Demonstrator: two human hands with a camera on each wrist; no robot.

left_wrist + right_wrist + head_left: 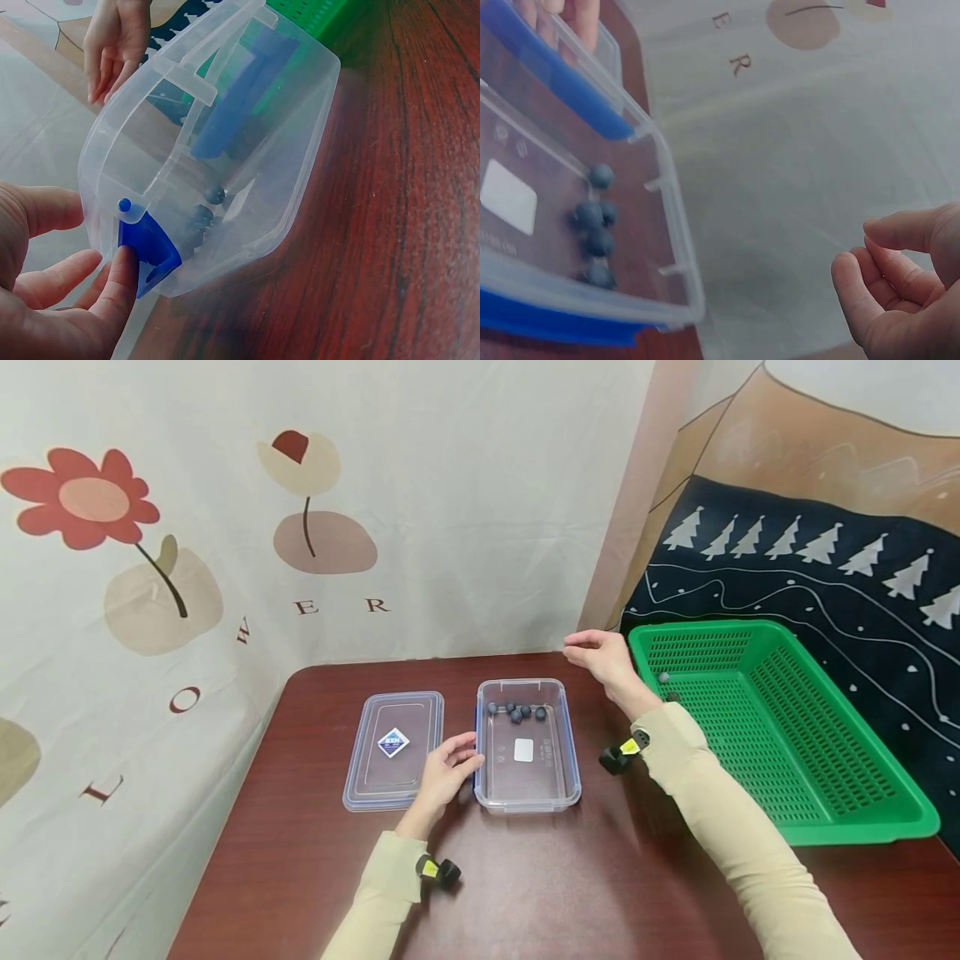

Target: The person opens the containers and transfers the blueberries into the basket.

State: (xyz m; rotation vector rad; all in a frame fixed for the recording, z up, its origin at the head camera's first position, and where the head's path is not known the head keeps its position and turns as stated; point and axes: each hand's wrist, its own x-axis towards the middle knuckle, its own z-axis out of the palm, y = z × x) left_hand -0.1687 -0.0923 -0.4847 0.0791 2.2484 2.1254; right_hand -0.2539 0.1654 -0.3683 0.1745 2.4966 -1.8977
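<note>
A clear plastic food container (528, 785) with blue side latches stands uncovered on the table. Several blueberries (517, 716) lie inside toward its far end. My left hand (447, 770) rests against the container's left side, its fingertips at the wall and the blue latch (152, 251). To the right, my right hand (602, 662) is raised between the container and a green basket (847, 835). Its fingers are loosely bent with the thumb close to them, and nothing shows between the fingertips in the right wrist view. One blueberry (663, 677) shows at the basket's left side.
The clear lid (367, 782) with a blue-edged seal and a diamond sticker lies flat left of the container. A printed cloth (465, 527) hangs behind the brown table (510, 893). Dark tree-patterned cloth (757, 572) is behind the basket.
</note>
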